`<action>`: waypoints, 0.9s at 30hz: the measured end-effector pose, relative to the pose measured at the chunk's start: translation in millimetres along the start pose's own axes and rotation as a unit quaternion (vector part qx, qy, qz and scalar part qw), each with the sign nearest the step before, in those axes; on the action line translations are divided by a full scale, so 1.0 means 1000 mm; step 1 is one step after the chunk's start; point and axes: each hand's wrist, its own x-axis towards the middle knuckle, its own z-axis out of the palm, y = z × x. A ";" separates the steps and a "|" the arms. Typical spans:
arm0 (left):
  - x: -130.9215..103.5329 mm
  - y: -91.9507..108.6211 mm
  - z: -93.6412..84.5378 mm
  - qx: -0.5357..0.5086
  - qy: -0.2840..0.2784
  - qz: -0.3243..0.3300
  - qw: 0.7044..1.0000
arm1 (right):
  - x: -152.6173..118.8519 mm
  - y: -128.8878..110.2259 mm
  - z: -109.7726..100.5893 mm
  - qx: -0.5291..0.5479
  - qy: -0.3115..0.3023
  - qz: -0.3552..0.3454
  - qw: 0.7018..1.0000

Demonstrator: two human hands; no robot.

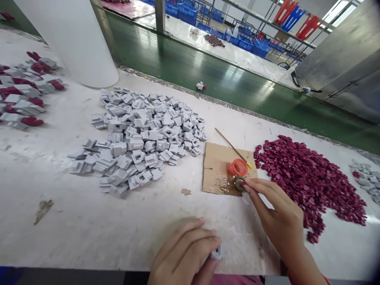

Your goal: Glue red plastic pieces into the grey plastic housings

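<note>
My left hand (188, 251) is closed on a small grey block (217, 252) at the table's front edge; an opening shows in the block. My right hand (274, 209) pinches a tiny dark red piece (243, 184) over a small round dark dish (239, 183). That dish rests on a brown cardboard sheet (211, 158), right by an orange-red cup (237, 167). Wet, shiny spots mark the cardboard near it. A thin stick (231, 145) with a yellow end lies across the sheet's back edge.
A heap of grey blocks (142, 134) lies left of the cardboard, and a heap of dark red pieces (308, 174) right of it. Joined grey-and-red pieces (23, 91) lie far left, beside a white column (80, 43). A green conveyor belt (178, 67) runs behind the table.
</note>
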 end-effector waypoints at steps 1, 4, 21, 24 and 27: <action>0.000 -0.003 0.000 0.033 0.000 0.016 0.999 | 0.000 -0.001 -0.001 -0.002 0.003 0.001 1.000; 0.000 -0.006 0.001 0.083 0.002 -0.003 0.997 | -0.003 -0.010 -0.005 0.019 0.032 0.028 0.999; 0.004 -0.003 -0.003 0.075 -0.040 -0.026 0.996 | -0.049 -0.061 0.001 0.243 -0.064 0.087 0.964; 0.005 -0.003 -0.003 0.071 -0.039 -0.029 0.996 | -0.049 -0.062 0.002 0.238 -0.072 0.084 0.965; 0.005 -0.003 -0.002 0.064 -0.035 -0.030 0.997 | -0.049 -0.067 0.002 0.223 -0.071 0.076 0.969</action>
